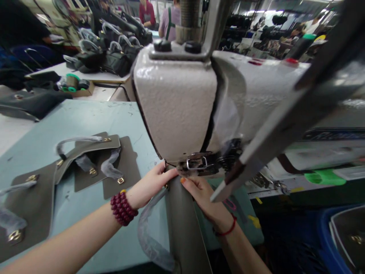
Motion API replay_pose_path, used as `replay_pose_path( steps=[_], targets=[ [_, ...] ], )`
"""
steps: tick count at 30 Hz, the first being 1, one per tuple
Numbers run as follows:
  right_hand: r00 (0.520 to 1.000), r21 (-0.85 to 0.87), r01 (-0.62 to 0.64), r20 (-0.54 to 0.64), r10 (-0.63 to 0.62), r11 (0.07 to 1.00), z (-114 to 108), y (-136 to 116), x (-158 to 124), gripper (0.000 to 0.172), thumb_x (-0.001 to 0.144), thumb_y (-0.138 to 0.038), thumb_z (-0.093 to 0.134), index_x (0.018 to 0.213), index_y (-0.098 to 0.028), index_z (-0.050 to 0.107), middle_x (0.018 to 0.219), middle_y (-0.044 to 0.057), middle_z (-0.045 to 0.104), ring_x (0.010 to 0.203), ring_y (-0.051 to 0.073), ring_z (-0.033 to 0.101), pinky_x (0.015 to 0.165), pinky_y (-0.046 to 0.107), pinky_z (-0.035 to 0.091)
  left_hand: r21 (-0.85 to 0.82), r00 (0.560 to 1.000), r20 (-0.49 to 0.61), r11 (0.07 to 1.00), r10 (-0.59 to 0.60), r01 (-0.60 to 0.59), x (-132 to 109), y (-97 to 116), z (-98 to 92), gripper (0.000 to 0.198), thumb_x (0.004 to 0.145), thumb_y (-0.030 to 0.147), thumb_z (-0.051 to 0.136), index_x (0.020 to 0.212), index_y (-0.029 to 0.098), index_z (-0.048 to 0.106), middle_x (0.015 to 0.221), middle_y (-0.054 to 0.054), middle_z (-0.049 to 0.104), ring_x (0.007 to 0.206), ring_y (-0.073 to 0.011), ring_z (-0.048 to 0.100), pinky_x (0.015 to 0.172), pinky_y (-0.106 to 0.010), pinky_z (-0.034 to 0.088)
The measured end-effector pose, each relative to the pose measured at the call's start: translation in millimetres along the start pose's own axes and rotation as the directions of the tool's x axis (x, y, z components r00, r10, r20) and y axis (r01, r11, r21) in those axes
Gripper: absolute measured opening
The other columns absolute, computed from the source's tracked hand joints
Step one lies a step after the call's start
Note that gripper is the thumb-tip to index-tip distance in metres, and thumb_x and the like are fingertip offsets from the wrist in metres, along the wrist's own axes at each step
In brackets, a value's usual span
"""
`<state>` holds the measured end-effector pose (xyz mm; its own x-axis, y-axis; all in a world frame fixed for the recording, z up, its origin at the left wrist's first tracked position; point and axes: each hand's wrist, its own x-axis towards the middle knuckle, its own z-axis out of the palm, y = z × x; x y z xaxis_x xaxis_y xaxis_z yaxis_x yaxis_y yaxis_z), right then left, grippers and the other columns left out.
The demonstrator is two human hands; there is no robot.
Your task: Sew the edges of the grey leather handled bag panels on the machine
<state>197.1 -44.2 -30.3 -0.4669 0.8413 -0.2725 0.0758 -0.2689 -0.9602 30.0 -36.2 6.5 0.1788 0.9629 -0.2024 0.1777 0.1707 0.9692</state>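
Note:
A grey-brown bag panel (pixel 184 228) lies under the head of a sewing machine (pixel 175 102), running down toward me. At its left edge hangs a handle wrapped in clear plastic (pixel 152 236). My left hand (pixel 155 179) grips the panel's left side close under the machine head, its thumb pointing right. From the right, my right hand (pixel 202 192) holds the same panel, thumb on top near the left thumb. The other fingertips of both hands are partly hidden, and so is the needle area behind the metal guard.
Several similar panels (pixel 94 163) with wrapped handles and gold fittings lie on the pale blue table (pixel 108 114) at left. A grey bar (pixel 273 140) slants across the right. Black bags (pixel 111 61), thread spools (pixel 72 83) and other people are behind; a blue bin (pixel 325 228) stands lower right.

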Motion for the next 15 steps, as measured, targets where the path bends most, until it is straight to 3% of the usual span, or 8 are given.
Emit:
replay_pose_path(
  steps=[4, 7, 9, 12, 15],
  targets=[
    [0.999, -0.053, 0.043, 0.033, -0.042, 0.998, -2, -2, -5, 0.040, 0.091, -0.047, 0.049, 0.066, -0.016, 0.045, 0.064, -0.003, 0.040, 0.060, 0.009, 0.037, 0.053, 0.020, 0.028, -0.027, 0.998, -0.047, 0.998, -0.050, 0.049, -4, -19, -12.6, 0.037, 0.080, 0.038, 0.063, 0.111, 0.019, 0.066, 0.122, -0.007, 0.067, 0.114, -0.0278, 0.058, 0.101, -0.038, 0.044],
    [0.999, -0.113, 0.031, 0.018, -0.030, 0.993, -2, 0, -13, 0.045, 0.093, -0.046, 0.047, 0.060, -0.018, 0.035, 0.061, -0.004, 0.031, 0.057, 0.008, 0.030, 0.050, 0.021, 0.022, -0.190, 0.969, -0.198, 0.975, -0.150, 0.112, -15, -41, -18.0, 0.044, 0.081, 0.042, 0.063, 0.121, 0.024, 0.062, 0.139, -0.006, 0.056, 0.128, -0.0291, 0.049, 0.101, -0.036, 0.044],
    [1.000, -0.144, 0.027, 0.004, -0.027, 0.989, -1, 3, -19, 0.045, 0.093, -0.045, 0.047, 0.060, -0.019, 0.031, 0.061, -0.005, 0.028, 0.058, 0.008, 0.029, 0.051, 0.021, 0.021, -0.319, 0.943, -0.242, 0.937, -0.227, 0.143, -28, -59, -18.0, 0.051, 0.084, 0.044, 0.059, 0.133, 0.028, 0.052, 0.148, -0.005, 0.046, 0.132, -0.0292, 0.046, 0.099, -0.035, 0.048],
    [1.000, -0.155, 0.004, 0.012, -0.002, 0.988, 0, 8, -31, 0.043, 0.094, -0.044, 0.047, 0.062, -0.018, 0.033, 0.061, -0.005, 0.030, 0.057, 0.008, 0.032, 0.050, 0.021, 0.023, -0.443, 0.951, -0.224, 0.892, -0.213, 0.096, -47, -88, -12.3, 0.063, 0.085, 0.043, 0.060, 0.143, 0.031, 0.037, 0.153, -0.006, 0.037, 0.134, -0.0296, 0.043, 0.099, -0.038, 0.049],
    [0.999, -0.127, -0.017, 0.026, 0.020, 0.992, 2, 14, -43, 0.043, 0.094, -0.046, 0.045, 0.062, -0.018, 0.034, 0.060, -0.005, 0.031, 0.055, 0.007, 0.032, 0.047, 0.020, 0.023, -0.331, 0.964, -0.231, 0.942, -0.134, 0.052, -53, -107, -1.7, 0.073, 0.079, 0.048, 0.067, 0.142, 0.022, 0.040, 0.145, -0.012, 0.048, 0.129, -0.0327, 0.049, 0.101, -0.043, 0.047]
  ],
)
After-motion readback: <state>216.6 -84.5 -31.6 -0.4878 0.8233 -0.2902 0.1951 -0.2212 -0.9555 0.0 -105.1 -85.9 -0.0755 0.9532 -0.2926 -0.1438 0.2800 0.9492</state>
